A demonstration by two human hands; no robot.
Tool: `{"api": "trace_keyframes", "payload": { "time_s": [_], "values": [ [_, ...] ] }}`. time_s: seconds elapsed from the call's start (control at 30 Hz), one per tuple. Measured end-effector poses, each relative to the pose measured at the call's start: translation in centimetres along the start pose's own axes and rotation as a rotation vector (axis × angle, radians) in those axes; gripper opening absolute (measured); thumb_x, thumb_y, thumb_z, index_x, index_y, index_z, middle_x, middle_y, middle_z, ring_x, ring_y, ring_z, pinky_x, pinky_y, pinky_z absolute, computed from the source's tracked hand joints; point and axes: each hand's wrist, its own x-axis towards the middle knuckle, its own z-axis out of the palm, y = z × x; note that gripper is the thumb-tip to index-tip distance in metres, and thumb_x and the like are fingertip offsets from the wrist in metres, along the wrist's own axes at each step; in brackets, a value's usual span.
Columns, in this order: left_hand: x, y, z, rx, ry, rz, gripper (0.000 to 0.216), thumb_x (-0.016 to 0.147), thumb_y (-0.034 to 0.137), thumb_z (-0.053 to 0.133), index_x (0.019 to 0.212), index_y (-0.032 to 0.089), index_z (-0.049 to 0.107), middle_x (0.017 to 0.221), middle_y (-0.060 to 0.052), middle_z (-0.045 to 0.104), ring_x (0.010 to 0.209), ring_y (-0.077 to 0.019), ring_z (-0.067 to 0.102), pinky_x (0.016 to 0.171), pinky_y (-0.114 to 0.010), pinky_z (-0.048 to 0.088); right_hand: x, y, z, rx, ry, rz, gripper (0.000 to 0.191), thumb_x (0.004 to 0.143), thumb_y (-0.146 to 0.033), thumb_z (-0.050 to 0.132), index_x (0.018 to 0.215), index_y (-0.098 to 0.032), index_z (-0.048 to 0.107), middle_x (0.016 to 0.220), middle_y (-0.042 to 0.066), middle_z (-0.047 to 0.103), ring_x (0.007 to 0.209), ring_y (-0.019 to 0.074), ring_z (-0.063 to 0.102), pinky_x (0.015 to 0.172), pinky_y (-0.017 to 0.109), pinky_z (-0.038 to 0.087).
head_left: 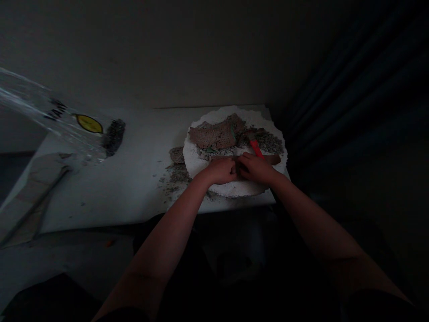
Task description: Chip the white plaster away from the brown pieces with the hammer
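A round white slab (192, 167) with a ragged edge lies at the right end of the table. Both hands meet near its front part, over a long brown strip (275, 159). My left hand (221, 171) has its fingers curled on the strip, and my right hand (255, 169) grips it right beside the left. Just beyond my right hand is a tool with a red handle (256, 147); its far end is hard to make out among dark bits. Behind the hands rests a brown, dotted, curved sheet (214, 135) with broken edges. Grey crumbs (271, 142) are heaped at the slab's right.
The white table (134, 179) stands against a wall. More crumbs (177, 174) are scattered left of the slab. A clear plastic bag (69, 116) with a yellow label holds dark material at the left. A flat pale piece (36, 188) overhangs the left edge. Dark curtain (362, 85) hangs at right.
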Motion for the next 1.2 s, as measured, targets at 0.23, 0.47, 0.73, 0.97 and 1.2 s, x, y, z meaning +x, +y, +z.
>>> {"api": "trace_keyframes", "payload": {
  "time_s": [0.23, 0.47, 0.73, 0.97, 1.2],
  "values": [
    [0.4, 0.0, -0.7, -0.014, -0.073, 0.042, 0.019, 0.084, 0.028, 0.053, 0.076, 0.019, 0.067, 0.072, -0.006, 0.065, 0.065, -0.0183, 0.054, 0.064, -0.032, 0.041, -0.1, -0.4, -0.3, -0.001, 0.007, -0.005, 0.015, 0.093, -0.024, 0.053, 0.103, -0.015, 0.060, 0.104, 0.011, 0.060, 0.089, 0.0206, 0.056, 0.077, 0.031, 0.041],
    [1.0, -0.4, -0.7, -0.051, -0.143, 0.080, 0.021, 0.086, 0.027, 0.050, 0.075, 0.018, 0.066, 0.065, -0.004, 0.060, 0.058, -0.0158, 0.048, 0.060, -0.031, 0.037, 0.0, -0.4, -0.1, 0.019, 0.013, -0.006, 0.018, 0.092, -0.022, 0.054, 0.108, -0.016, 0.060, 0.105, 0.010, 0.060, 0.092, 0.0220, 0.057, 0.079, 0.032, 0.041],
    [0.6, -1.0, -0.9, -0.137, -0.152, 0.041, 0.015, 0.080, 0.032, 0.059, 0.076, 0.018, 0.064, 0.071, -0.002, 0.062, 0.061, -0.0139, 0.048, 0.058, -0.028, 0.036, -0.3, -0.4, -0.3, 0.042, 0.028, -0.019, 0.016, 0.094, -0.023, 0.053, 0.106, -0.015, 0.060, 0.107, 0.011, 0.061, 0.094, 0.0216, 0.056, 0.083, 0.033, 0.042],
    [-0.2, -1.5, -0.5, -0.163, -0.059, 0.052, 0.012, 0.080, 0.031, 0.058, 0.079, 0.019, 0.063, 0.080, -0.003, 0.064, 0.071, -0.0159, 0.054, 0.066, -0.029, 0.040, -0.2, -0.1, 0.1, 0.055, 0.037, -0.022, 0.020, 0.093, -0.022, 0.054, 0.112, -0.016, 0.059, 0.110, 0.011, 0.061, 0.099, 0.0226, 0.056, 0.085, 0.033, 0.042],
    [-0.7, -1.0, -0.9, -0.259, -0.011, 0.097, 0.013, 0.087, 0.030, 0.051, 0.085, 0.020, 0.059, 0.084, -0.003, 0.063, 0.076, -0.0166, 0.055, 0.072, -0.030, 0.043, -0.1, -0.1, 0.2, 0.051, 0.030, -0.025, 0.022, 0.093, -0.027, 0.055, 0.111, -0.016, 0.059, 0.109, 0.012, 0.061, 0.097, 0.0233, 0.057, 0.085, 0.033, 0.043]
  ]
}}
